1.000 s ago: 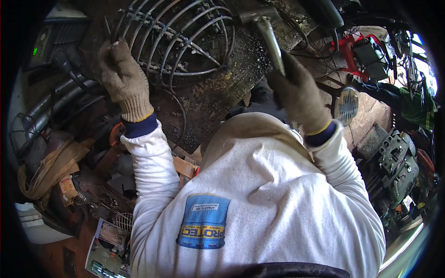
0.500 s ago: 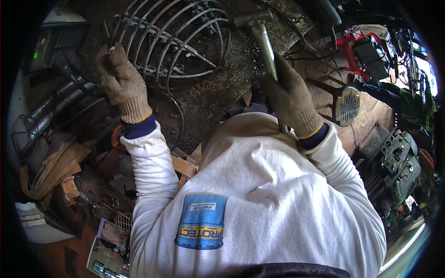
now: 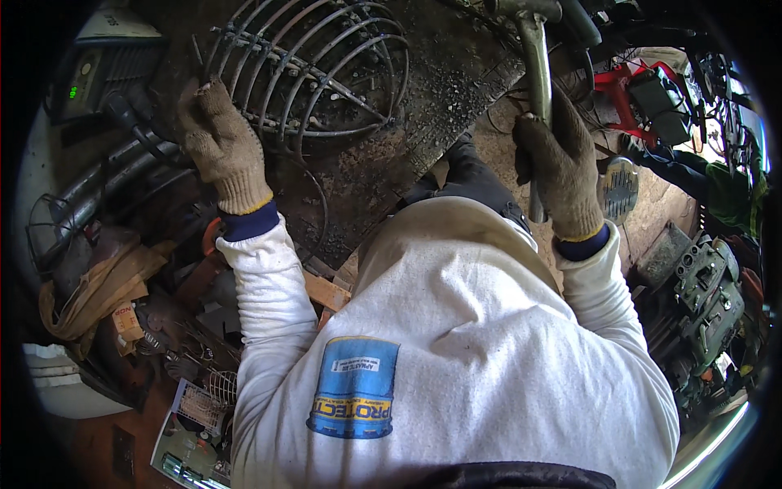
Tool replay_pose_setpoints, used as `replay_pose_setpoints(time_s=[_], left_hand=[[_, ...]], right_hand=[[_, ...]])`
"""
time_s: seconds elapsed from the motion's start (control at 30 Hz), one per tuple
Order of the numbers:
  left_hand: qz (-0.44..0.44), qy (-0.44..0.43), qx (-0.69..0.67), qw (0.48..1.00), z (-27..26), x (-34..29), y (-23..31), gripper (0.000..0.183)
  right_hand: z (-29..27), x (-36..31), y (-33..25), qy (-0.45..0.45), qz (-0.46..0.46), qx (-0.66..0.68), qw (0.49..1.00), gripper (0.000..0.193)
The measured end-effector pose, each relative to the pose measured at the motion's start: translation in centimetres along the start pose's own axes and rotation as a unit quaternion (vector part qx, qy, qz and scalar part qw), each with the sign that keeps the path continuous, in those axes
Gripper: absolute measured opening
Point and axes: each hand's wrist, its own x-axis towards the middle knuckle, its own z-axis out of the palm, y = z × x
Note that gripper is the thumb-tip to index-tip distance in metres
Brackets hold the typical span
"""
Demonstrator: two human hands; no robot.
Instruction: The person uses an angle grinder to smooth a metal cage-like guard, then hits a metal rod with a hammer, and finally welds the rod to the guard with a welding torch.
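My right hand (image 3: 566, 167), in a brown knit glove, is wrapped around the metal handle of a hammer (image 3: 533, 61), whose head points up at the top of the view. The hammer is apart from the workbench. My left hand (image 3: 218, 143), gloved alike, is closed at the left edge of a curved metal rod cage (image 3: 314, 73). A thin metal rod (image 3: 196, 50) sticks up just past its fingertips and seems to be held there; the fingers hide its lower end. The cage lies on a dark, dirty workbench (image 3: 358, 167) strewn with grit.
A machine with a green-lit display (image 3: 90, 81) stands at far left, above metal tubes (image 3: 90, 191). On the right are a red stand (image 3: 623, 98), a round-topped stool (image 3: 621, 189) and a grey engine-like metal part (image 3: 700, 285). A person's leg (image 3: 684, 167) shows at far right.
My right hand has swung the hammer rightward, away from the cage, and the hammer head is higher in view. My left hand stays beside the cage, barely shifted.
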Motion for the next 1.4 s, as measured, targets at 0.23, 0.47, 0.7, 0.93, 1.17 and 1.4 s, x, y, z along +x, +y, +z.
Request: replay_pose_setpoints(time_s=[0.23, 0.47, 0.7, 0.93, 1.17, 1.4], left_hand=[[0.259, -0.139, -0.014, 0.956, -3.6, -6.2, 11.5, 0.042], [0.148, -0.251, 0.007, 0.957, -5.1, -11.7, 12.2, 0.050], [-0.302, -0.054, -0.043, 0.951, -10.0, -7.6, 12.9, 0.022], [-0.328, -0.159, 0.079, 0.928, -12.4, 0.8, 8.2, 0.037], [-0.393, -0.222, 0.088, 0.888, -9.5, 5.0, 1.4, 0.038], [-0.273, -0.274, 0.059, 0.920, -7.8, 6.4, -4.7, 0.044]], right_hand=[[5.2, 1.3, -0.7, -0.077, -0.320, 0.083, 0.941, 0.060], [10.2, 1.7, -4.1, -0.187, -0.472, -0.008, 0.862, 0.070], [-1.7, 13.7, -4.4, -0.048, -0.510, -0.089, 0.854, 0.054], [-8.9, 20.3, -5.7, -0.071, -0.238, -0.571, 0.783, 0.077], [-7.0, 19.4, -9.9, -0.150, -0.137, -0.457, 0.866, 0.077], [-7.8, 23.0, -6.0, -0.177, -0.121, -0.489, 0.846, 0.086]])
